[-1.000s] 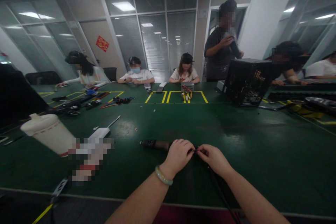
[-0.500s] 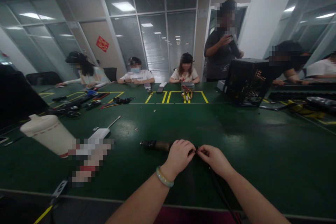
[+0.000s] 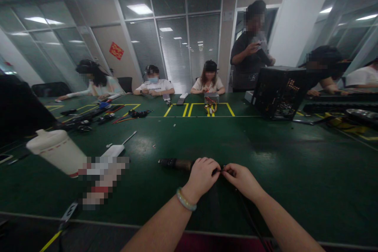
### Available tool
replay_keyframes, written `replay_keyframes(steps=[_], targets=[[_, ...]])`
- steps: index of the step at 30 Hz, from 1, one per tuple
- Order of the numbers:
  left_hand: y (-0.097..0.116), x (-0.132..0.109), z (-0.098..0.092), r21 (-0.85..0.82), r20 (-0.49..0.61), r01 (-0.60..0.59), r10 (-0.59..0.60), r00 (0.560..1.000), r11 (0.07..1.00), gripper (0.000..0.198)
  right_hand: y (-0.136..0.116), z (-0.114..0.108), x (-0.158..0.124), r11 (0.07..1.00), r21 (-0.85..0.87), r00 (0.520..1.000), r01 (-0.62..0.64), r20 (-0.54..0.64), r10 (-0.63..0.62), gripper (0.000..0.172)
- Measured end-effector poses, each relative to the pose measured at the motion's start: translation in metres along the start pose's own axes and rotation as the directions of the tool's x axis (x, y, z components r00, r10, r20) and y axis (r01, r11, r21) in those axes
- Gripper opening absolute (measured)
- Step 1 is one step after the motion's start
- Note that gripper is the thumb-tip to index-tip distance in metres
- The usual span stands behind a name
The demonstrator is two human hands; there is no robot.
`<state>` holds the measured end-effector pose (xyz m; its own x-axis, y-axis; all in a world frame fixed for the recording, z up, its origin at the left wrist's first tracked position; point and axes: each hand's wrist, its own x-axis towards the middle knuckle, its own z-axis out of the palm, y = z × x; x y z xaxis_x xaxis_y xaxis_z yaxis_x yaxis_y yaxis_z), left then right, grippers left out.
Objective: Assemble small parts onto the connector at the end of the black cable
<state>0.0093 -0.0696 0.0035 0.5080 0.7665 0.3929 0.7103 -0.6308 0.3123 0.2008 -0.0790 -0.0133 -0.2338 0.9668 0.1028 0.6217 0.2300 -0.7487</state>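
Note:
A dark electric screwdriver (image 3: 181, 164) lies across the green table, its metal tip pointing left. My left hand (image 3: 204, 175) is closed around its rear part and covers much of the body. At the tail end, my right hand (image 3: 240, 179) is closed in a pinch, thumb and fingertips together close to my left fingertips. What sits between those right fingertips is too small and dark to make out. A black cable (image 3: 246, 210) runs from beneath my right hand toward the table's front edge.
A white lidded cup (image 3: 57, 151) and a white adapter (image 3: 115, 150) stand at left. Black cables (image 3: 134, 114) lie farther back. An open black computer case (image 3: 279, 92) is at back right. Several people sit or stand around the table (image 3: 141, 201).
Both hands keep nearly the same pose on the screwdriver. The whole view has shifted very slightly. A seated person at far left has stretched an arm a little farther left.

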Motion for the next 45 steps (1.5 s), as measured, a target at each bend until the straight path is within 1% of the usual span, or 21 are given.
replay_keyframes(steps=[8, 17, 21, 26, 30, 33, 39, 45], targets=[[-0.0011, -0.0006, 0.0, 0.003, 0.008, -0.002, 0.002, 1.0, 1.0, 0.007, -0.0008, -0.001, 0.0003, 0.999, 0.039, 1.0, -0.004, 0.019, 0.003, 0.016], [-0.0009, -0.0004, -0.0008, 0.013, 0.018, -0.013, 0.013, 1.0, 1.0, 0.007, -0.0035, -0.0029, -0.001, 1.0, 0.005, 1.0, 0.009, -0.001, -0.009, 0.017], [-0.001, -0.0004, -0.0001, 0.029, 0.019, -0.017, 0.017, 1.0, 0.999, 0.007, -0.0007, -0.0006, -0.0003, 1.0, -0.011, 1.0, 0.004, -0.005, -0.004, 0.017], [-0.0009, 0.0002, -0.0001, 0.032, 0.018, -0.024, 0.023, 1.0, 0.999, 0.008, 0.0045, 0.002, 0.0016, 0.997, -0.073, 1.0, -0.023, -0.008, 0.023, 0.017], [-0.0011, 0.0002, 0.0005, 0.028, -0.004, 0.01, -0.009, 1.0, 1.0, 0.014, 0.0043, 0.0013, 0.0018, 0.997, -0.074, 1.0, -0.018, 0.006, 0.018, 0.015], [-0.0015, -0.0001, 0.0013, 0.022, -0.012, 0.027, -0.026, 1.0, 0.999, 0.013, 0.0022, 0.0002, 0.0009, 0.998, -0.068, 1.0, -0.015, 0.011, 0.016, 0.015], [-0.0022, -0.0006, -0.0005, 0.02, 0.017, -0.025, 0.025, 1.0, 0.999, 0.008, 0.0005, -0.0001, 0.0003, 0.999, -0.044, 0.999, -0.029, 0.026, 0.03, 0.017], [-0.0023, -0.0009, -0.0028, -0.006, 0.017, -0.032, 0.032, 0.999, 0.999, 0.013, 0.0022, 0.0018, 0.0007, 0.999, -0.049, 1.0, -0.022, 0.006, 0.022, 0.017]])
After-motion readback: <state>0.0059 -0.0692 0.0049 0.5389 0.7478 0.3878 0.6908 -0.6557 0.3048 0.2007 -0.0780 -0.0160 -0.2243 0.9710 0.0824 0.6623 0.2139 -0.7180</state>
